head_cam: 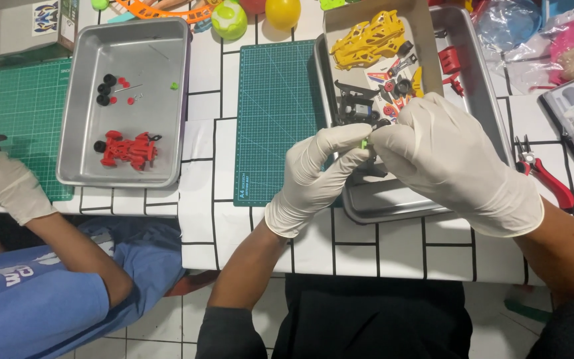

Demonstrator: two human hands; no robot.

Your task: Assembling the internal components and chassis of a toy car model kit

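Both gloved hands meet above the near edge of the right-hand metal tray [493, 113], raised toward the camera, probably so a tiny part can be seen closely. The left hand [317, 176] pinches a small green piece [365, 143] between thumb and fingertips, its fingers drawn narrow. The right hand [450, 163] curls in from the other side, fingertips closed on the same piece or touching it; its palm hides the contact, so I cannot tell which.

Just behind, the tray holds a black toy car chassis [355, 106], a yellow body shell [369, 41] and loose small parts, likely kept there so nothing rolls off the tabletop [393, 246]. Red-handled pliers [545, 174] lie right of the tray. Further left, a co-worker's gloved hand [4, 183] rests beside a second tray [88, 60] with a red car frame [127, 151].
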